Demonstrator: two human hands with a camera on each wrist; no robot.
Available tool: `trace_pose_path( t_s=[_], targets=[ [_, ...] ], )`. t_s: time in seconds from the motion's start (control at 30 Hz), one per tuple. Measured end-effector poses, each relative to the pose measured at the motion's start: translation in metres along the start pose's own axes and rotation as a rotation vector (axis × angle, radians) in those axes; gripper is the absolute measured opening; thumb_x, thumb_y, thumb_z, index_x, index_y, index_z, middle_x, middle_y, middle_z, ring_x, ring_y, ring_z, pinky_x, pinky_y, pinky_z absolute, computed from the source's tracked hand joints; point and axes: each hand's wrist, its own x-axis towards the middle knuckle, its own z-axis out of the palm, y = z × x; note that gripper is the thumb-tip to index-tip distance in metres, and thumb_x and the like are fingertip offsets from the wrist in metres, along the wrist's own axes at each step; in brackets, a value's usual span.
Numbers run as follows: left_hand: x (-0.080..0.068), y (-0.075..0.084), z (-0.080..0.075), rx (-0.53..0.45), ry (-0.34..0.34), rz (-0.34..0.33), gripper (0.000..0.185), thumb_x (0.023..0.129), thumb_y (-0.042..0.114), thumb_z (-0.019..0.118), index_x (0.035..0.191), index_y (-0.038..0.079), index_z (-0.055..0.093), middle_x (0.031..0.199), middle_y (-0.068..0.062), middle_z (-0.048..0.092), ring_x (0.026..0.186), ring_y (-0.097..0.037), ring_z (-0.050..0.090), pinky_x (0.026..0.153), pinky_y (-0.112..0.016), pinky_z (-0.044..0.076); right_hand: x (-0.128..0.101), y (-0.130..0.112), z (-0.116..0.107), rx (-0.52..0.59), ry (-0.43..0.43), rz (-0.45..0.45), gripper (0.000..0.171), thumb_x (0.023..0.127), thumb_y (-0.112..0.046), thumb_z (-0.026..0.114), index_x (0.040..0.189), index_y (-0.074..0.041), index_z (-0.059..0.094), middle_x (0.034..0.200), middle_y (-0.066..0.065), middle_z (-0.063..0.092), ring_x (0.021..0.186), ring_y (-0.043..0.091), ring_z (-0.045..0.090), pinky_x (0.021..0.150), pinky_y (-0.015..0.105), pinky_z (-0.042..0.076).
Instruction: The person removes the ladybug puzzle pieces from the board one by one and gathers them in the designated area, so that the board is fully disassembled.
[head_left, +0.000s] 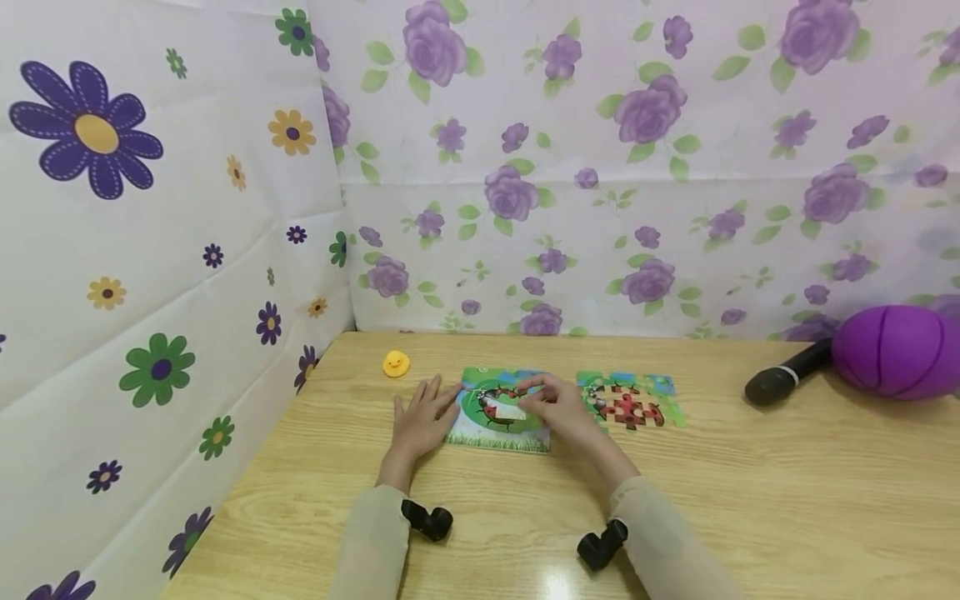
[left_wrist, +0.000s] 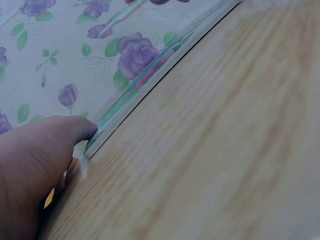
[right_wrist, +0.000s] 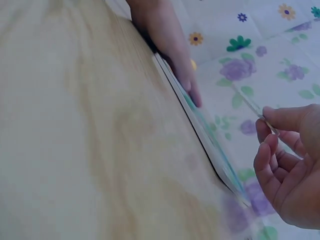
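A jigsaw board [head_left: 498, 442] with a ladybug picture on green and blue lies flat on the wooden table. My left hand [head_left: 423, 422] rests at its left side with fingers spread, and the thumb [left_wrist: 82, 127] touches the board's edge. Over the board's right part, my right hand [head_left: 558, 408] pinches a thin puzzle piece [right_wrist: 250, 103] between thumb and fingertips. The right wrist view shows that piece edge-on, raised above the board; its picture is hidden there. To the right of the board lies a group of ladybug puzzle pieces [head_left: 628, 408], partly behind the right hand.
A yellow duck toy [head_left: 396, 363] sits at the back left of the table [head_left: 712, 500]. A black microphone [head_left: 783, 379] and a purple ball [head_left: 892, 352] lie at the back right. Flowered cloth [head_left: 525, 250] hangs behind the table and along its left side.
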Motion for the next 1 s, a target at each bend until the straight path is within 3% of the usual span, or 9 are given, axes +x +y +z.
trace_pose_path(
  t_s=[0.13, 0.33, 0.47, 0.7, 1.0],
  targets=[
    [0.0, 0.0, 0.0, 0.002, -0.004, 0.0, 0.046, 0.103, 0.039, 0.042, 0.148, 0.028, 0.045, 0.163, -0.011, 0.021, 0.153, -0.038, 0.012, 0.117, -0.07, -0.009, -0.003, 0.004, -0.02, -0.022, 0.048, 0.02, 0.031, 0.094, -0.018, 0.064, 0.122, -0.004, 0.061, 0.086, 0.006, 0.068, 0.059, 0.014, 0.044, 0.055, 0.027, 0.04],
    [0.002, -0.001, 0.0, 0.014, -0.001, 0.0, 0.047, 0.103, 0.04, 0.042, 0.148, 0.028, 0.044, 0.163, -0.011, 0.022, 0.152, -0.038, 0.013, 0.117, -0.07, -0.008, -0.016, 0.014, -0.056, -0.046, 0.075, 0.066, 0.042, 0.094, -0.024, 0.066, 0.128, -0.003, 0.054, 0.076, -0.003, 0.063, 0.06, 0.012, 0.047, 0.064, 0.027, 0.05],
    [0.002, -0.001, 0.002, 0.018, -0.002, -0.005, 0.047, 0.103, 0.04, 0.042, 0.148, 0.028, 0.044, 0.163, -0.011, 0.022, 0.153, -0.038, 0.012, 0.117, -0.07, -0.009, -0.026, 0.022, -0.079, -0.068, 0.086, 0.086, 0.04, 0.094, -0.028, 0.065, 0.122, -0.001, 0.054, 0.07, -0.004, 0.056, 0.058, 0.011, 0.043, 0.061, 0.026, 0.047],
    [0.0, -0.004, 0.002, 0.008, 0.003, -0.011, 0.047, 0.103, 0.039, 0.043, 0.148, 0.027, 0.044, 0.163, -0.011, 0.022, 0.152, -0.039, 0.012, 0.117, -0.07, -0.009, -0.04, 0.034, -0.107, -0.17, 0.15, 0.095, 0.034, 0.09, -0.029, 0.07, 0.104, 0.001, 0.064, 0.085, -0.001, 0.07, 0.073, 0.013, 0.061, 0.062, 0.026, 0.054],
    [0.002, -0.003, 0.003, -0.003, 0.0, 0.001, 0.047, 0.103, 0.039, 0.043, 0.148, 0.027, 0.044, 0.164, -0.01, 0.021, 0.153, -0.038, 0.011, 0.117, -0.069, -0.01, -0.063, 0.042, -0.133, -0.245, 0.185, 0.162, 0.037, 0.088, -0.034, 0.071, 0.103, -0.001, 0.066, 0.083, -0.004, 0.066, 0.072, 0.01, 0.054, 0.061, 0.025, 0.048]
  ],
)
